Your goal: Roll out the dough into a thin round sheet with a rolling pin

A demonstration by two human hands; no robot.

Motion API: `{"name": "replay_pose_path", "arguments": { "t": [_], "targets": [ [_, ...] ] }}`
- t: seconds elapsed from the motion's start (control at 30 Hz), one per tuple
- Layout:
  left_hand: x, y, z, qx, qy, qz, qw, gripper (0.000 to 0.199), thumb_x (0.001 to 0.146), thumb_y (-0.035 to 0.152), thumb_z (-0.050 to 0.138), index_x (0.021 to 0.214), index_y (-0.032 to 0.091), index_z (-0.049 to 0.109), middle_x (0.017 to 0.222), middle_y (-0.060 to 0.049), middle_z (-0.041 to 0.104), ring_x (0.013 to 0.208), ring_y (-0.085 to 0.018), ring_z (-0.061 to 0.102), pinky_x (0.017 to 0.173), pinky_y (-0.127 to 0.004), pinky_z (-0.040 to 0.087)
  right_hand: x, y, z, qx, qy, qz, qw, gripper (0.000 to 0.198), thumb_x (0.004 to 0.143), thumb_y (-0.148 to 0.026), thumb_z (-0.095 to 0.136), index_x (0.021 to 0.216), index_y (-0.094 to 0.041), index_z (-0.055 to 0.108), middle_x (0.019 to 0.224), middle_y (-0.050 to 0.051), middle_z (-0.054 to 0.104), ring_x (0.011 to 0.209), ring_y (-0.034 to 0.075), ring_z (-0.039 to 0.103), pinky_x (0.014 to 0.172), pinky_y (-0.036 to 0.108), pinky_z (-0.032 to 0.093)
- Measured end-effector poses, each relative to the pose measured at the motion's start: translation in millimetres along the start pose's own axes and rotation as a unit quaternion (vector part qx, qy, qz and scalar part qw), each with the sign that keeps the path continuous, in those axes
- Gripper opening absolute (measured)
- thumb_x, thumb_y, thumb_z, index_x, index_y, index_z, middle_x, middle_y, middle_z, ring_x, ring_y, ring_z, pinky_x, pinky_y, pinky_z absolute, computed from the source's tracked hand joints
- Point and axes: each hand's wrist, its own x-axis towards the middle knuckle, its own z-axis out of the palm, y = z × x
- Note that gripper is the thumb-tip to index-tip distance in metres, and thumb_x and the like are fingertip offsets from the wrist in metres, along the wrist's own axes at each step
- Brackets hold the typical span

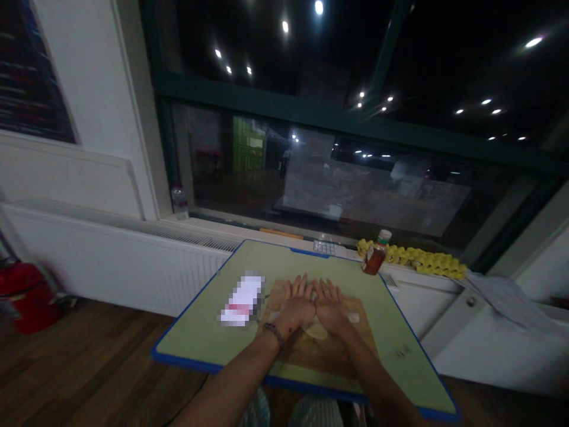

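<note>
Side by side, my left hand (299, 305) and my right hand (329, 307) lie palm down over a brown board or sheet (306, 353) on the table. The fingers of both are stretched out and spread, pointing away from me. Just below the palms a pale, flat, dough-like piece (316, 331) shows between my wrists, partly covered. A small whitish piece (353, 317) sits right of my right hand. What lies under the palms is hidden. My left wrist wears a beaded bracelet (274, 333).
The light green table (213, 344) has a blue edge. A blurred-out bright screen (243, 300) lies left of the board. A bottle of reddish-brown liquid (376, 254) stands at the back right. Yellow egg trays (424, 261) rest on the sill behind; a radiator (133, 267) runs left.
</note>
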Motion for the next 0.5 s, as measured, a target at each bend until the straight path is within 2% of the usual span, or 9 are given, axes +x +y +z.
{"name": "replay_pose_path", "arguments": {
  "t": [0.1,0.27,0.5],
  "targets": [
    [-16.9,9.0,-16.3,0.033,0.026,0.041,0.998,0.053,0.093,0.021,0.040,0.145,0.012,0.037,0.152,-0.015,0.034,0.144,-0.028,0.019,0.114,-0.053,0.021,-20.0,2.2,-0.4,-0.012,0.008,-0.034,0.999,0.052,0.093,-0.014,0.026,0.142,-0.015,0.043,0.149,0.006,0.040,0.142,0.025,0.025,0.117,0.047,0.018],
    [-41.1,21.9,-43.0,0.040,0.059,0.048,0.996,0.052,0.094,0.023,0.033,0.145,0.011,0.036,0.152,-0.015,0.034,0.143,-0.027,0.022,0.115,-0.049,0.021,-43.9,1.0,-11.4,0.001,0.006,-0.046,0.999,0.052,0.093,-0.016,0.025,0.141,-0.008,0.043,0.148,0.012,0.041,0.142,0.026,0.026,0.118,0.050,0.017],
    [-52.2,28.6,-41.7,0.003,0.093,0.031,0.995,0.055,0.093,0.022,0.033,0.147,0.019,0.033,0.155,-0.008,0.031,0.143,-0.024,0.024,0.115,-0.047,0.020,-59.6,-2.4,-17.4,0.015,-0.003,-0.032,0.999,0.053,0.095,-0.018,0.021,0.145,-0.011,0.035,0.153,0.008,0.032,0.144,0.023,0.020,0.118,0.047,0.016]
  ]
}}
